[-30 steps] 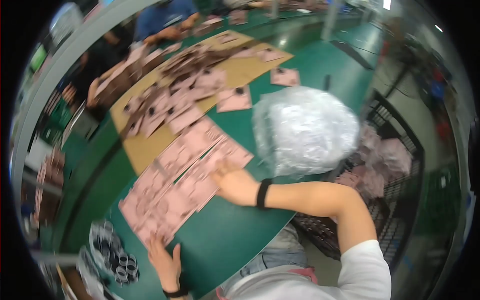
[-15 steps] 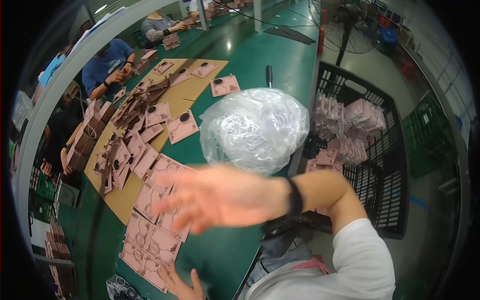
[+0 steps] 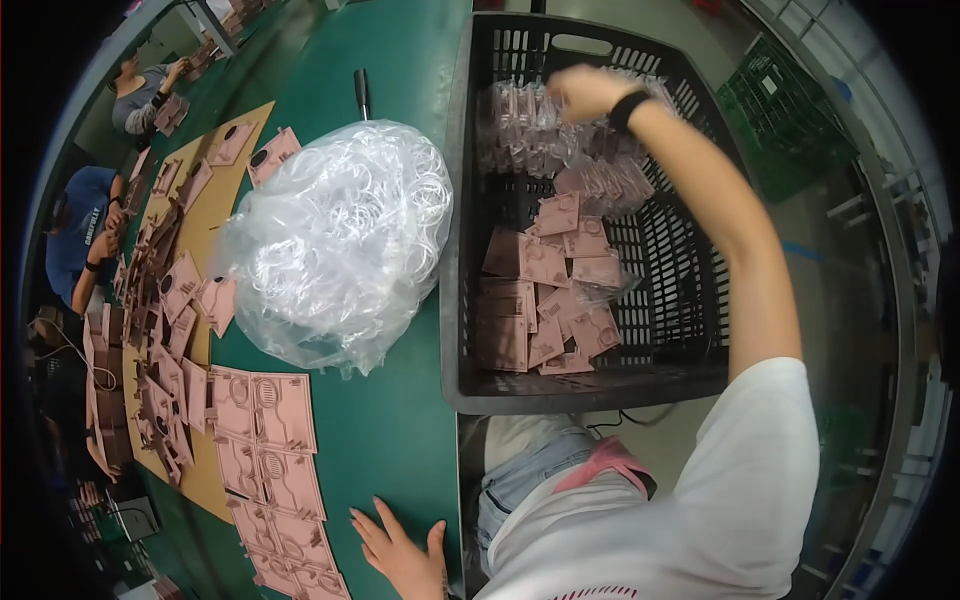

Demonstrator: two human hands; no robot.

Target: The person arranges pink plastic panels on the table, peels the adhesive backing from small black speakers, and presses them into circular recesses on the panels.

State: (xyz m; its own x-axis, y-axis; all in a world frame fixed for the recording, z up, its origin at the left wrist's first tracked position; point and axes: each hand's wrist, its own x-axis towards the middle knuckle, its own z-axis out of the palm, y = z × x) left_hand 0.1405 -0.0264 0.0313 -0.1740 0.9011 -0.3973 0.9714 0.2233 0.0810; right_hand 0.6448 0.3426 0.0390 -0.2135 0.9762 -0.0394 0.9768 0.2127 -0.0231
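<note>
My right hand (image 3: 590,93) is over the far part of the black crate (image 3: 600,402), at the clear-bagged pink panels (image 3: 525,115). Its fingers are curled down and a little blurred; what they hold, if anything, is hidden. My left hand (image 3: 402,552) lies on the green table with fingers spread, holding nothing. Beside it, flat pink panels (image 3: 285,475) with molded outlines form two columns. Loose pink panels (image 3: 545,265) are heaped in the crate's near left part.
A large clear bag of shiny, ring-like pieces (image 3: 340,240) sits on the table (image 3: 390,400) against the crate. Behind it lies a black-handled tool (image 3: 362,95). Pink panels with black discs (image 3: 180,285) crowd the cardboard sheet (image 3: 205,500). Co-workers (image 3: 85,230) sit across the table.
My right hand has swung from above the laid-out panels to the far part of the crate. My view has turned right. My left hand is still spread on the table.
</note>
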